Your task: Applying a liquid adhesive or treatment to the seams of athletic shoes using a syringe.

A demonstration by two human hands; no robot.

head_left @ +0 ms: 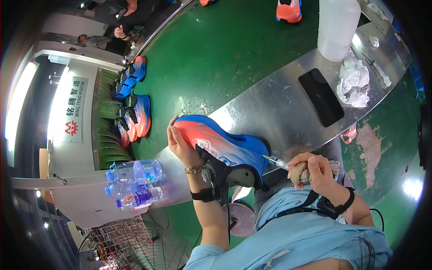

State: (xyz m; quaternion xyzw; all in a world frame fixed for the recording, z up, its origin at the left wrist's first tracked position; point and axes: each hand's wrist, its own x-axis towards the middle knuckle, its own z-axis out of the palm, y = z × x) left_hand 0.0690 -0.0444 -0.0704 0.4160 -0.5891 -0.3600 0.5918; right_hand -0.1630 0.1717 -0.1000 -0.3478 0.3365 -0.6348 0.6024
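At the metal bench (pixel 279 110), left hand (pixel 183 147) clasps a shoe (pixel 220 140), curled right hand (pixel 318 173) a syringe (pixel 279 162)

Between the blue-and-coral shoe (pixel 220 137) and flat black phone (pixel 321 97), we had open silvery metal bench (pixel 270 105); beyond, crumpled white tissue (pixel 354 82) and a cloudy plastic bottle (pixel 337 31) blocked us.

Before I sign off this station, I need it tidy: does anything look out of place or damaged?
Yes. Right of the metal table, the green floor has a ragged pale patch, as if its coating wore away. Crumpled white tissue lies loose near the black phone, looking discarded. The held shoe shows no plain damage.
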